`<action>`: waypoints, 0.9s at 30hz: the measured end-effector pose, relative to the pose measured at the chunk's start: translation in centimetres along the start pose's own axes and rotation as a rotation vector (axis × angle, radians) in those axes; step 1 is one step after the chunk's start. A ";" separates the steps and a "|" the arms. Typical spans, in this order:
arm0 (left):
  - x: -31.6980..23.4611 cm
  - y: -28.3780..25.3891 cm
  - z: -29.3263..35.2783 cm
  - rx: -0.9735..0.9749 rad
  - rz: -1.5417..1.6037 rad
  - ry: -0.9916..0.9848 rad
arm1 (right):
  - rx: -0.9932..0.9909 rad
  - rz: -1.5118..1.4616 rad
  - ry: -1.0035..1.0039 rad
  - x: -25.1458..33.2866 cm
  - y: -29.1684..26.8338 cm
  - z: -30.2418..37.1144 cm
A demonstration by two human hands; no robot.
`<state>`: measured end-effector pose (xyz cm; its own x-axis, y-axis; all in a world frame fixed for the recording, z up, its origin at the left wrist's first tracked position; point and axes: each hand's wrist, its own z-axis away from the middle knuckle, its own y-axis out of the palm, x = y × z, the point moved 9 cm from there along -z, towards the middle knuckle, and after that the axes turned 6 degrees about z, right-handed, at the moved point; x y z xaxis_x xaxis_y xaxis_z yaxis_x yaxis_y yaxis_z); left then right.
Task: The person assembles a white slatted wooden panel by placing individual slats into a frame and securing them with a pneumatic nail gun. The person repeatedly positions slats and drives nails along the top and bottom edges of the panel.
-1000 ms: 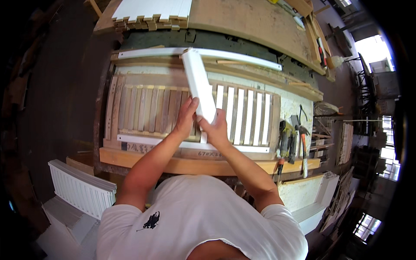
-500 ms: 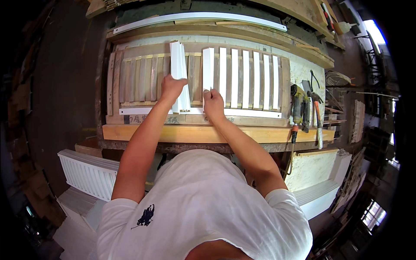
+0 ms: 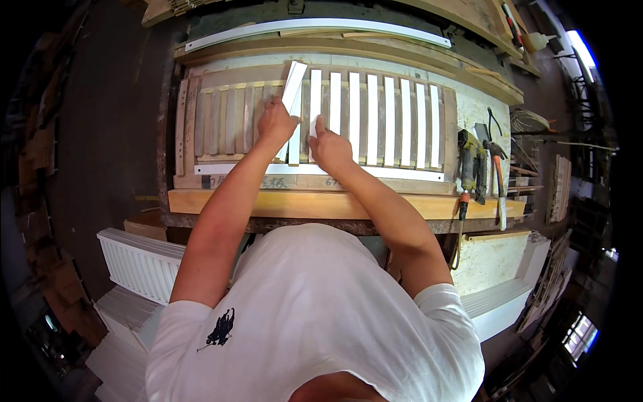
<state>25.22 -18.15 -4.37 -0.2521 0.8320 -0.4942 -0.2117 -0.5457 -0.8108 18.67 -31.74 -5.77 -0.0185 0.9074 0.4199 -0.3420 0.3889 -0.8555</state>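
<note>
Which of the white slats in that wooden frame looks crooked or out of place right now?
One white slat under the left hand leans askew, its top tipped right, while the other white slats stand parallel in the wooden slotted frame. The right hand rests on the neighbouring white slat. Nothing looks broken.

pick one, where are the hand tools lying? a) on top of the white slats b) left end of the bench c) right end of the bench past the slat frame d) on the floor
c: the hand tools lie on the bench to the right of the slat frame.
</note>
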 end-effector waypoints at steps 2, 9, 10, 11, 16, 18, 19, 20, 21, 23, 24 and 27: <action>1.3 -0.4 -0.4 0.001 0.022 0.003 | -0.047 -0.046 -0.057 0.9 -0.5 0.4; 3.5 -1.8 -0.9 -0.049 -0.006 -0.065 | -0.177 0.209 -0.380 6.0 1.3 2.2; 3.4 -1.6 -1.0 -0.050 -0.009 -0.047 | -0.178 0.215 -0.358 5.8 1.6 2.1; 3.3 -1.4 -1.0 -0.053 -0.010 -0.035 | -0.176 0.220 -0.341 5.9 1.8 2.0; 2.6 -0.9 -0.3 -0.033 0.007 -0.038 | -0.138 0.254 -0.278 5.9 2.1 1.3; 3.0 -1.0 -0.3 -0.044 0.038 -0.026 | -0.151 0.264 -0.270 6.1 2.0 1.1; 3.2 -1.1 -0.2 -0.050 0.054 -0.020 | -0.166 0.258 -0.270 6.1 1.8 1.2; 3.4 -1.3 -0.1 -0.051 0.064 -0.023 | -0.183 0.249 -0.270 6.1 1.7 1.1; 3.5 -1.6 0.1 -0.051 0.074 -0.027 | -0.170 0.246 -0.279 6.1 1.6 1.1; 4.4 -2.2 0.1 -0.089 0.077 -0.037 | -0.144 0.237 -0.297 6.3 1.5 1.3; 5.3 -2.4 0.0 -0.127 0.069 -0.043 | -0.137 0.218 -0.320 6.8 1.6 1.4; 6.0 -3.3 -0.1 -0.165 0.014 -0.053 | -0.158 0.153 -0.389 8.0 1.7 1.5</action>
<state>24.55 -11.34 -4.68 -0.3048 0.8153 -0.4923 -0.0504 -0.5300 -0.8465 16.52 -24.09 -3.44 -0.4201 0.8406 0.3420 -0.1606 0.3021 -0.9397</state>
